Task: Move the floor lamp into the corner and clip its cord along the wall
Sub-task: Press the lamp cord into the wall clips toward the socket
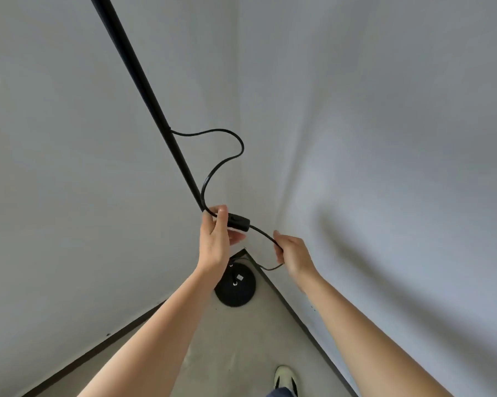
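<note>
The black floor lamp stands in the corner, its thin pole rising up to the left and its round base on the floor. A black cord leaves the pole halfway up and loops down. My left hand pinches the cord just left of its inline switch. My right hand grips the cord further along, close to the right wall. Below that hand the cord drops toward the floor and goes out of sight.
Two pale grey walls meet in the corner, each with a dark skirting strip at the bottom. The floor is bare grey concrete. My shoe is at the bottom edge.
</note>
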Demonstrator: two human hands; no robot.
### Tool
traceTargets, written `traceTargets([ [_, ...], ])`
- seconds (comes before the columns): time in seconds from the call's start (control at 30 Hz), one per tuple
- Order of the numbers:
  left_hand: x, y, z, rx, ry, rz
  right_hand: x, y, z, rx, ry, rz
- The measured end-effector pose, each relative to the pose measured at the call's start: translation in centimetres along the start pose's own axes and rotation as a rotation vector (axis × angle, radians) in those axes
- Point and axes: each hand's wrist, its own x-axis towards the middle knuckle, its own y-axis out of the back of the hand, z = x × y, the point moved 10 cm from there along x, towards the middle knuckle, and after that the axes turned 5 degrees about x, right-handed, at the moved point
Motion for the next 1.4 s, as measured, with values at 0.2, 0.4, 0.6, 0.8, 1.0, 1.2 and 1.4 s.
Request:
traceTargets([
  [0.2,0.8,-2.9,-8.3,0.053,0.080,-0.230,1.9,-0.1,4.2,-0.103,0.102,0.035],
  [0.4,5.9,-3.2,-13.4,0.022,-0.063,0.021,6.2,0.4,14.7,-0.050,0.057,-0.029],
  [0.6,10.5,-3.6,-16.9,-0.145,-0.195,0.184,9.9,1.8,25.3,-0.106,0.093,0.038],
  [0.8,12.9,-7.5,-22.6,-0.059,-0.305,-0.001,13.3,2.1,27.6,-0.093,0.233,0.122],
  [1.0,12.1,-13.5,-29.8,0.085,-0.311,-0.286,14.8,2.6,28.4,-0.120,0.296,0.161],
  [1.2,13.6,-13.1,-31.3,0.014,-0.227,-0.168,13.0,4.1,30.7,-0.022,0.207,0.119],
  [1.4,13.5,-15.5,-33.1,0.002,-0.040,-0.316,11.2,6.6,28.8,-0.016,0.259,0.200],
])
